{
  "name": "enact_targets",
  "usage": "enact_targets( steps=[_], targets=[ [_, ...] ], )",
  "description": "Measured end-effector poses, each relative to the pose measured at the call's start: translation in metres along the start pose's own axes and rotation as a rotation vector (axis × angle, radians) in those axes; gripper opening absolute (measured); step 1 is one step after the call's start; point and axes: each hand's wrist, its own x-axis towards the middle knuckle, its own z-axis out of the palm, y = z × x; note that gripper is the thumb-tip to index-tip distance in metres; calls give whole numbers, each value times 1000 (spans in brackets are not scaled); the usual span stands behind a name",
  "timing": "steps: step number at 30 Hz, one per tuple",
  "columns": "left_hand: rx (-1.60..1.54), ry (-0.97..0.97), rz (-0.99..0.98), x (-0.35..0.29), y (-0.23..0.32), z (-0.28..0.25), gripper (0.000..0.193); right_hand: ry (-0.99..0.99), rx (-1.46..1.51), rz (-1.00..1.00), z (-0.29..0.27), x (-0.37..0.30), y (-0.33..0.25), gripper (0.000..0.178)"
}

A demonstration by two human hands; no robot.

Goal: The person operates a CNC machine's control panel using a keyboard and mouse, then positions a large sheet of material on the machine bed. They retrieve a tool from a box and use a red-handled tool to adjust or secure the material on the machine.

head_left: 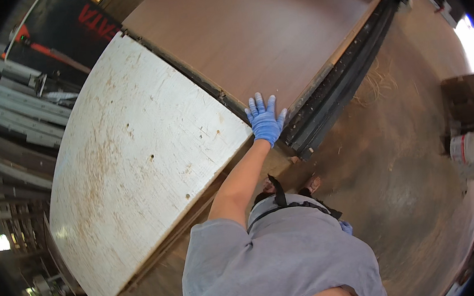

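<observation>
The left hand, in a blue knitted glove point(266, 123), lies palm down at the near corner of a flat, smooth brown sheet point(260, 31), fingers extended and spread, grasping nothing. The right hand point(345, 227) shows only as a sliver of blue beside the grey short-sleeved shirt point(293, 257); its state cannot be determined. The brown sheet is located beyond a white, scuffed surface point(135, 158) marked with brown scratches and small dark holes. A long black ridged beam point(349, 68) runs along the sheet's right side. A white cylindrical bucket point(463, 149) stands at far right.
</observation>
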Motion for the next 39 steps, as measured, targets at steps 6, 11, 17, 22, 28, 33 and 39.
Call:
enact_targets(
  steps=[6,11,17,22,28,33,39],
  targets=[
    [-200,198,-424,9,22,8,85,-116,2,-3,-52,92,-121,22],
    [-485,238,-579,10,-2,-5,82,-237,-253,-93,-56,149,-172,27],
    [-273,113,-506,18,-60,-35,65,-218,-250,3,33,131,-233,19],
    [-68,289,-384,69,-134,-22,49,-346,-292,-136,96,129,-243,20],
    [109,237,-312,127,-211,-20,48,-336,-313,-200,126,105,-269,23],
    [116,204,-241,122,-218,-15,50,-320,-412,-209,129,91,-268,25],
    [124,141,-135,105,-202,-31,50,-237,-355,-117,126,90,-257,25]
  ],
)
